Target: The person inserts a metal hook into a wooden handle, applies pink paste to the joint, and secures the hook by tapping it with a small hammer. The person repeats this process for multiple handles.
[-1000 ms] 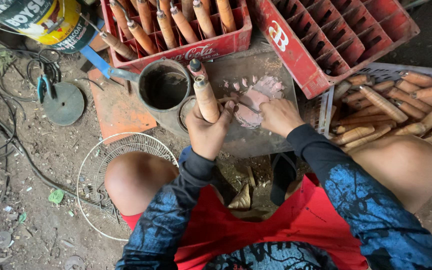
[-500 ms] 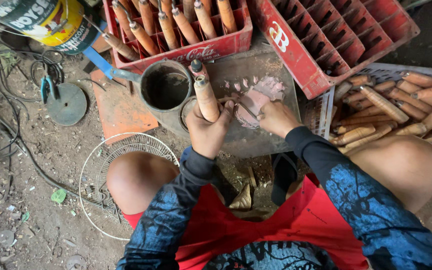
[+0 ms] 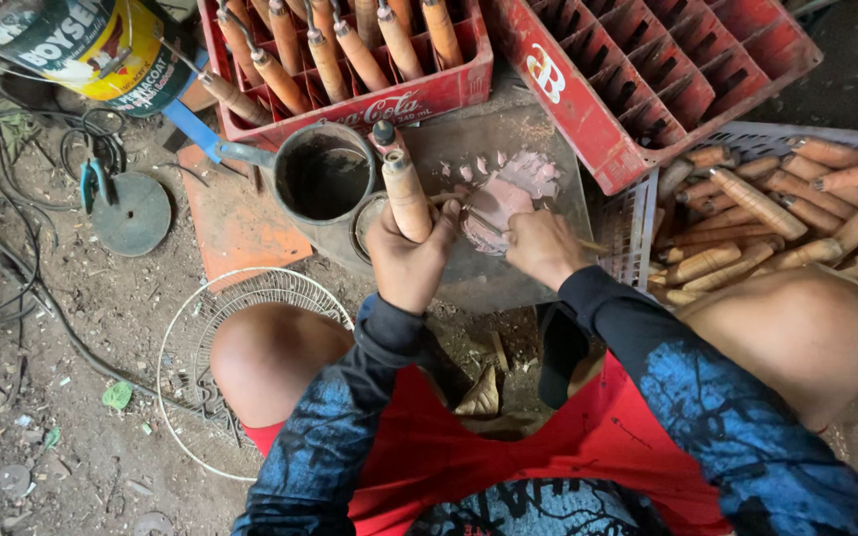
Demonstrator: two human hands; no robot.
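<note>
— Head view first: what's the left hand [image 3: 407, 260] doing?

— Its grip is clenched round a wooden handle [image 3: 406, 196], held upright just beside the dark metal pot [image 3: 324, 179].

— And the right hand [image 3: 544, 246]?

— Grasping a thin stick [image 3: 479, 220], its tip in the pinkish paste [image 3: 504, 194] smeared on the flat board [image 3: 538, 139].

— What lies around?

— A red crate [image 3: 369, 99] of similar handles behind the pot, an empty red crate [image 3: 647, 69] to the right, more handles piled in a white basket [image 3: 638, 223].
</note>
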